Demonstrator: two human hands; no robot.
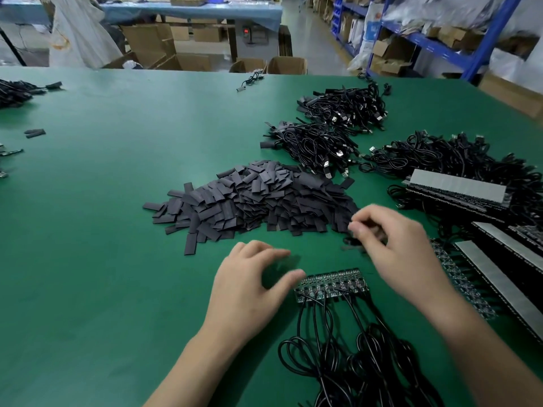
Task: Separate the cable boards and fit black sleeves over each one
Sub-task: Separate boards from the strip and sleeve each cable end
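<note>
A strip of joined green cable boards (pixel 332 284) lies on the green table (pixel 117 230) in front of me, its black cables (pixel 352 356) trailing toward me. My left hand (pixel 249 289) rests beside the strip's left end with relaxed fingers, the thumb tip touching the end board. My right hand (pixel 402 251) is blurred at the right edge of a big heap of flat black sleeves (pixel 249 201). Its thumb and curled fingers pinch something small and dark (pixel 352 245), apparently a sleeve.
Two heaps of sleeved cables (pixel 311 142) (pixel 346 108) lie beyond the sleeves. More cables (pixel 455 154) and stacked board strips under grey bars (pixel 458 186) fill the right side. A few loose sleeves (pixel 35 133) and cables (pixel 14 92) sit far left. Cardboard boxes (pixel 288 66) stand behind the table.
</note>
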